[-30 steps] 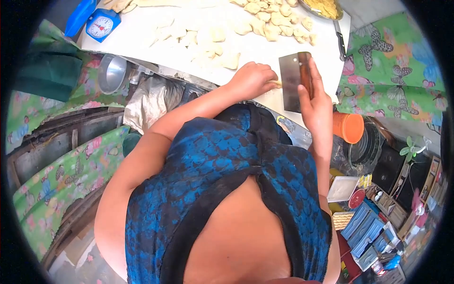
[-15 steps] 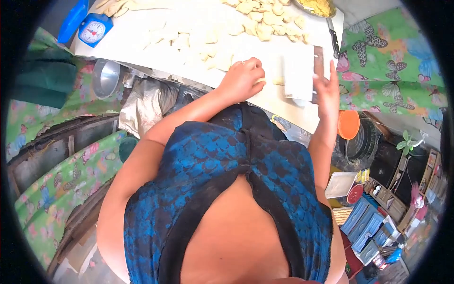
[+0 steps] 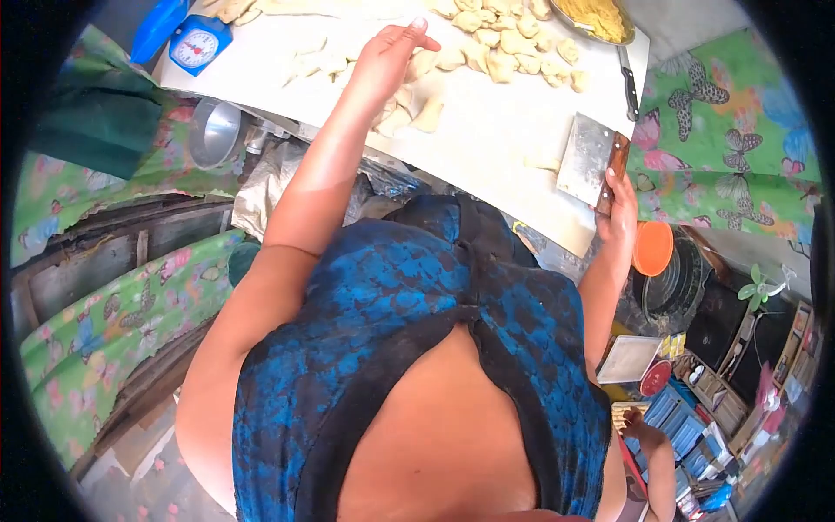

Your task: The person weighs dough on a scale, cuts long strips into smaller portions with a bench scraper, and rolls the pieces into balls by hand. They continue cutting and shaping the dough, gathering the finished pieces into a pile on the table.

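My right hand (image 3: 619, 213) holds a bench scraper by its wooden handle, near the table's right edge. The scraper's broad metal blade (image 3: 584, 157) lies over the white tabletop, and a small strip of dough (image 3: 543, 163) sits just left of it. My left hand (image 3: 396, 56) is stretched over the table among the dough pieces, fingers extended, with nothing visible in it. Below its wrist lie flattened dough pieces (image 3: 426, 115). Farther back is a pile of dough lumps (image 3: 513, 43).
A blue kitchen scale (image 3: 198, 45) stands at the back left. At the back right are a bowl of yellow filling (image 3: 593, 17) and a black-handled knife (image 3: 628, 87). An orange lid (image 3: 652, 249) is beside my right forearm. Another person's hand (image 3: 639, 426) shows at lower right.
My left hand has moved from the front edge, up and left to the dough pieces. My right hand has closed on the scraper's handle, and the scraper now lies lower and tilted.
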The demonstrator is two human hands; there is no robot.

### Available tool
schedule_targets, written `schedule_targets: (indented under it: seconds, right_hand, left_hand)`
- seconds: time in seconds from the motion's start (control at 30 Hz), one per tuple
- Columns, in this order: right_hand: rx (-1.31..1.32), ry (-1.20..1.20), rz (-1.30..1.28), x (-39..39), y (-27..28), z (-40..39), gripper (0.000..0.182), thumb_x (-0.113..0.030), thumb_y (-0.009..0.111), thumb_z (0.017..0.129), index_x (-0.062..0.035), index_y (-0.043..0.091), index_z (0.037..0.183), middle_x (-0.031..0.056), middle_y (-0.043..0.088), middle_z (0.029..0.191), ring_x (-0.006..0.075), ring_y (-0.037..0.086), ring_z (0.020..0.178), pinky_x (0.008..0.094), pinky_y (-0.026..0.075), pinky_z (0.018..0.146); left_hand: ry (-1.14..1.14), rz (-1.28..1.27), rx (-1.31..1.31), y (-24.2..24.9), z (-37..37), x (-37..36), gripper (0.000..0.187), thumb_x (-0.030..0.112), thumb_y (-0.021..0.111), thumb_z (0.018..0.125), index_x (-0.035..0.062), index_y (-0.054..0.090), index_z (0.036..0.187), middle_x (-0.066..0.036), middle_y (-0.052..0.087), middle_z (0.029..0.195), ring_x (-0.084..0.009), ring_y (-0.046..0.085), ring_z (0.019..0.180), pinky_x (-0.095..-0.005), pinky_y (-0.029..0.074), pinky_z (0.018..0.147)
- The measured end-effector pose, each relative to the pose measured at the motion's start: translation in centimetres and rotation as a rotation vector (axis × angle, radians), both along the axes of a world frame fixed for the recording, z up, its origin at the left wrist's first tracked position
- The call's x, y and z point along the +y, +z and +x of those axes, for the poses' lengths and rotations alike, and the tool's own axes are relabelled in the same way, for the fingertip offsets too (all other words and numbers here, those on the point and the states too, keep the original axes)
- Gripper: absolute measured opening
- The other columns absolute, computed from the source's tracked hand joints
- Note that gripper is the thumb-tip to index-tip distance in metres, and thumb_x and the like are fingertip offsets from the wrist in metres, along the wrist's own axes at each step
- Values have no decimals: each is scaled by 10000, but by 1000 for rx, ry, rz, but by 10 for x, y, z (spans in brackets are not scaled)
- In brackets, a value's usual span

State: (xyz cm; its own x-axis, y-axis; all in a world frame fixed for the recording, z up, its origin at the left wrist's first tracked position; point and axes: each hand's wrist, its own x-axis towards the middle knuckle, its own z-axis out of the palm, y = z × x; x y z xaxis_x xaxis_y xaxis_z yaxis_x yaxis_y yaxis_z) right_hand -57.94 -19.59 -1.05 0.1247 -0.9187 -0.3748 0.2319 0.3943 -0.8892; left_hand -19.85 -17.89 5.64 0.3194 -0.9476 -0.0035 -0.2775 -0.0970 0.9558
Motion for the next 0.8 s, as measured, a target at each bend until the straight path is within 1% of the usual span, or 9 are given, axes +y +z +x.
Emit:
schedule_targets:
  seconds: [0.03, 0.13, 0.2, 0.3, 0.4, 0.5, 0.63, 0.73, 0.8]
  right_hand:
    - [-5, 6, -6, -1, 0, -1, 260, -219, 604, 877, -91, 513, 1084, -2, 603, 819, 100, 597, 631, 249, 452, 439]
    - [-14, 56, -2, -4, -2, -2, 262, -205, 602, 875, -84, 512, 1089, 1, 610, 832, 108, 605, 640, 255, 449, 452]
    - [-9, 45, 30, -3, 2, 0, 285, -205, 600, 874, -85, 506, 1114, 1, 613, 836, 123, 610, 647, 276, 459, 483]
    - [-12, 79, 37, -11, -13, -14, 306, -203, 588, 877, -87, 497, 1145, 21, 618, 890, 149, 624, 703, 304, 481, 526]
    - [-62, -43, 36, -4, 5, 0, 318, -198, 580, 878, -94, 489, 1164, 39, 617, 952, 174, 631, 771, 320, 496, 557]
    - [-80, -125, 62, -3, 2, -4, 341, -187, 581, 874, -93, 480, 1186, 54, 612, 1000, 187, 632, 817, 329, 504, 572]
    - [-160, -54, 48, -10, -19, -20, 379, -192, 597, 865, -96, 477, 1211, 36, 615, 1003, 188, 622, 857, 312, 490, 551]
    - [-286, -218, 194, -6, -4, -15, 397, -193, 600, 867, -93, 480, 1232, 31, 609, 1012, 182, 606, 850, 284, 462, 534]
    - [-396, -230, 121, 3, -2, -20, 407, -196, 599, 870, -93, 478, 1245, 36, 604, 1019, 182, 599, 843, 276, 453, 535]
  left_hand:
    - [6, -6, -5, -4, 0, -2, 237, 281, 610, 859, 63, 700, 880, -121, 619, 1006, -197, 580, 934, -316, 450, 797]
    - [-7, -377, -598, -14, -24, -3, 219, 265, 662, 786, 60, 701, 852, -188, 599, 1079, -347, 566, 1010, -425, 445, 876]
    - [-332, -294, -402, -20, -65, 2, 245, 242, 661, 775, 39, 672, 913, -171, 610, 1044, -342, 572, 984, -419, 449, 872]
    - [-691, -195, -628, -45, -135, 5, 330, 275, 650, 796, 35, 623, 1020, -135, 610, 1069, -294, 558, 1061, -393, 424, 912]
    - [-563, -501, -859, -84, -172, 5, 359, 308, 640, 801, 61, 603, 1058, -115, 567, 1176, -281, 488, 1168, -428, 368, 961]
    - [-796, -320, -844, -84, -171, -12, 347, 311, 621, 812, 72, 596, 1063, -98, 517, 1254, -267, 422, 1239, -453, 323, 986]
    - [-815, -439, -771, -90, -159, -14, 322, 300, 609, 819, 75, 597, 1050, -103, 519, 1249, -260, 440, 1219, -448, 330, 971]
    - [-840, -418, -769, -82, -163, -13, 276, 282, 621, 803, 66, 606, 976, -107, 558, 1194, -263, 474, 1174, -429, 353, 955]
    - [-828, -269, -826, -65, -173, -16, 176, 194, 621, 776, 53, 609, 879, -128, 626, 1007, -274, 583, 988, -389, 442, 844]
